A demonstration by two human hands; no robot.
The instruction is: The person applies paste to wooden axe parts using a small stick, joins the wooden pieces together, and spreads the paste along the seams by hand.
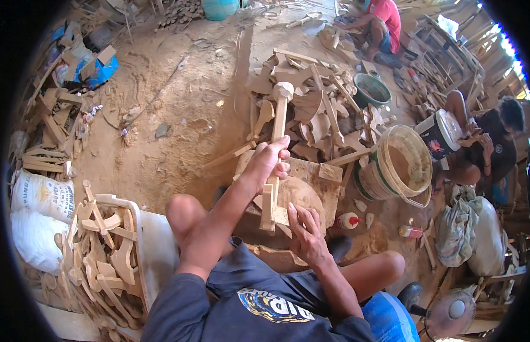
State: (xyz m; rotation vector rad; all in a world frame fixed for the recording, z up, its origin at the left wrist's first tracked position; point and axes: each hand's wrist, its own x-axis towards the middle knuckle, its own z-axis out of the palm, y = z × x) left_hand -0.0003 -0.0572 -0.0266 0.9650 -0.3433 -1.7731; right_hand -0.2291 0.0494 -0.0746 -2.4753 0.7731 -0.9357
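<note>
Two hands: both the person's own, working at one wooden block (302,196) that serves as bench between the knees.
Left hand (269,161): fingers curled tight round the shaft of a wooden mallet-shaped piece (278,145), just above the block; its head points away.
Right hand (305,232): fingers spread flat, pressing a small wooden part (269,208) at the block's near edge; nothing is clasped.
Buckets: one large pale bucket (398,168) right of the block, one green tub (371,90) beyond it.
Bottles: two small glue bottles (347,220) right of the block, on the dirt.
Cut wooden shapes: one heap (310,108) beyond the block, one crateful (108,251) to its left; too many to count.
Other people: two, beyond and right of the block, partly cut off.
Fan (450,310): near right, clipped by the rim.
</note>
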